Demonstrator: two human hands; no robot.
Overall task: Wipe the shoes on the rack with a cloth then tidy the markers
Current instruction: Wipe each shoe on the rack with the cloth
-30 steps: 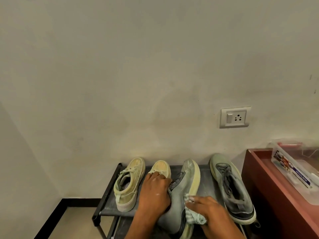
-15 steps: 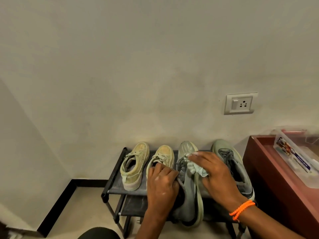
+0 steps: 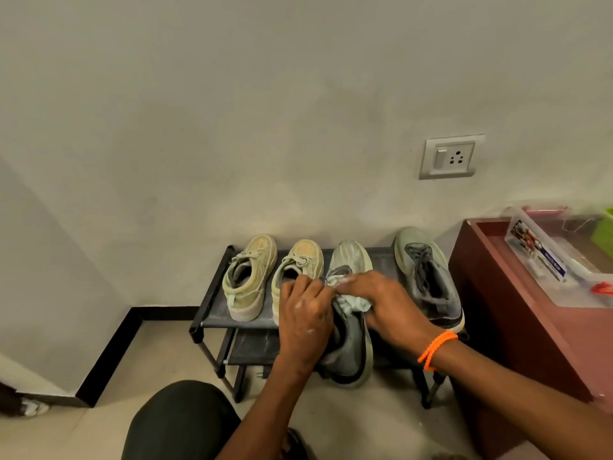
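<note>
A low black shoe rack (image 3: 212,313) stands against the wall with several shoes on its top shelf. Two beige shoes (image 3: 250,277) sit at the left. My left hand (image 3: 305,317) grips a grey sneaker (image 3: 351,353) tilted off the front of the rack. My right hand (image 3: 381,300), an orange band at its wrist, presses a pale cloth (image 3: 356,302) on the sneaker's upper. A second grey sneaker (image 3: 428,277) lies at the right of the shelf. A clear plastic box (image 3: 544,260) rests on the red-brown cabinet; I cannot make out markers in it.
The red-brown cabinet (image 3: 497,310) stands tight against the rack's right side. A wall socket (image 3: 451,157) is above the rack. A black skirting runs along the floor at the left. My dark-clad knee (image 3: 179,423) is low in front of the rack.
My right hand with the cloth has moved from the sneaker's heel side up toward its laces and tongue. My left hand has kept hold of the sneaker. The view has tilted down and pulled back.
</note>
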